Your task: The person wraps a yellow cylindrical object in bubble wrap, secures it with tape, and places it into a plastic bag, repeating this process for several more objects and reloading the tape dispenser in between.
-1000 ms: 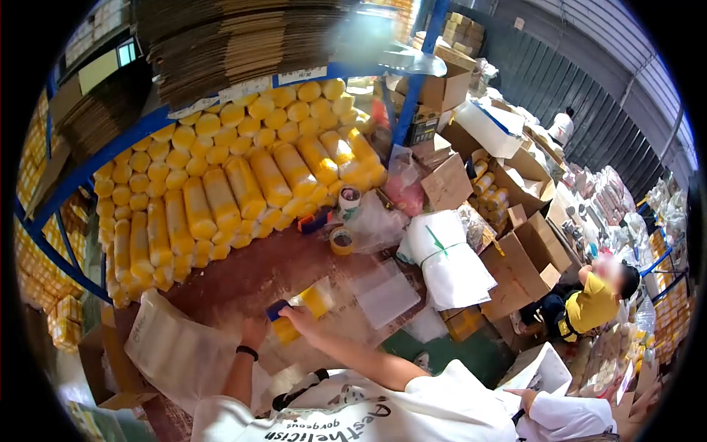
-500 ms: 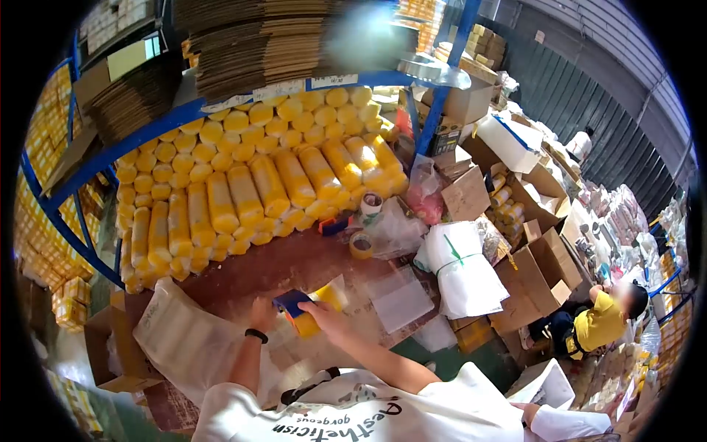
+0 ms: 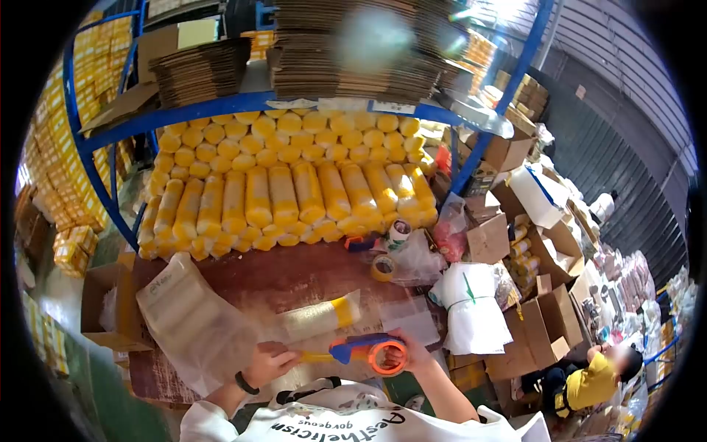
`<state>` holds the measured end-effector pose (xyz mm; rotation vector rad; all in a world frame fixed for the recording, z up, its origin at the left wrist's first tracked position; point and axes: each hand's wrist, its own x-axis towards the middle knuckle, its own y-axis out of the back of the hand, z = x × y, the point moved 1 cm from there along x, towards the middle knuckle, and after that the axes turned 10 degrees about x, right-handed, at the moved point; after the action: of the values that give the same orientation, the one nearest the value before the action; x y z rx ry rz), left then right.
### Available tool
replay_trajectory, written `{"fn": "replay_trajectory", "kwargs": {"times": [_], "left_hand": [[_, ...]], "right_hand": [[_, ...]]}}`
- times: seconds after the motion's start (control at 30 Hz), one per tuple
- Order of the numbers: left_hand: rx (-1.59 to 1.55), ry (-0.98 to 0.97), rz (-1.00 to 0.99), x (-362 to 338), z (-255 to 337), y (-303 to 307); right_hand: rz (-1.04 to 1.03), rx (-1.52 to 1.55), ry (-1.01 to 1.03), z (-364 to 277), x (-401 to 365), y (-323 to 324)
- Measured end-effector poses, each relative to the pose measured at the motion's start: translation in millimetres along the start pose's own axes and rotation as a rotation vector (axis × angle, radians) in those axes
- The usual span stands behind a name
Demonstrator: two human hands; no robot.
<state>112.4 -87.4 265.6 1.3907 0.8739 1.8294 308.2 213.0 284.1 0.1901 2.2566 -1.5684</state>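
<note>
In the head view, my right hand (image 3: 410, 352) grips a blue and orange tape dispenser (image 3: 352, 349) close to my body. A short strip of yellow tape (image 3: 317, 357) runs from the dispenser to my left hand (image 3: 272, 363), whose fingers pinch its end. Just beyond my hands lies a pale wrapped roll (image 3: 309, 318) with a yellow band at its right end. A sheet of clear plastic film (image 3: 184, 317) spreads out to the left, partly beneath my left forearm.
Yellow-ended rolls (image 3: 280, 199) are stacked at the table's back, under a blue shelf (image 3: 221, 109) of flat cardboard (image 3: 346, 59). A tape roll (image 3: 382, 267), another dispenser (image 3: 361, 243) and a white bundle (image 3: 468, 309) lie right. A person in yellow (image 3: 593, 383) crouches beyond open boxes (image 3: 526, 335).
Both hands have come back from the wrapped roll toward my body and moved apart. The dispenser now points left, with yellow tape stretched between my hands. My view has shifted.
</note>
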Motion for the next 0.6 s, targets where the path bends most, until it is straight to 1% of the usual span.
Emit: {"fn": "replay_trajectory", "kwargs": {"times": [0.1,0.2,0.3,0.33,0.43,0.47,0.57,0.6], "left_hand": [[-0.444,0.57,-0.085,2.3,16.1,-1.7],[-1.323,0.76,0.079,-6.3,10.0,-25.1],[-1.317,0.644,-0.085,-4.3,-0.8,-15.5],[-1.316,0.679,-0.149,-3.6,-2.2,-10.8],[-1.192,0.695,-0.231,-13.0,-12.0,-12.6],[-1.287,0.816,-0.236,-20.1,-15.3,-17.8],[-1.238,0.915,-0.117,-21.9,-19.3,-22.4],[-1.107,0.872,-0.145,-16.7,-19.3,-14.0]], "right_hand": [[0.453,-0.141,0.138,-0.1,8.6,-16.0],[0.395,-0.317,0.18,6.1,5.6,-29.9],[0.192,-0.406,0.035,10.9,-1.2,-28.9],[0.283,-0.451,0.141,18.9,-3.5,-46.9],[0.214,-0.596,0.126,32.1,-5.4,-29.5],[0.204,-0.651,0.141,36.8,-5.7,-22.1],[-0.109,-1.131,-0.013,33.5,-9.7,-37.7],[-0.139,-1.269,0.017,37.4,-11.3,-53.6]]}}
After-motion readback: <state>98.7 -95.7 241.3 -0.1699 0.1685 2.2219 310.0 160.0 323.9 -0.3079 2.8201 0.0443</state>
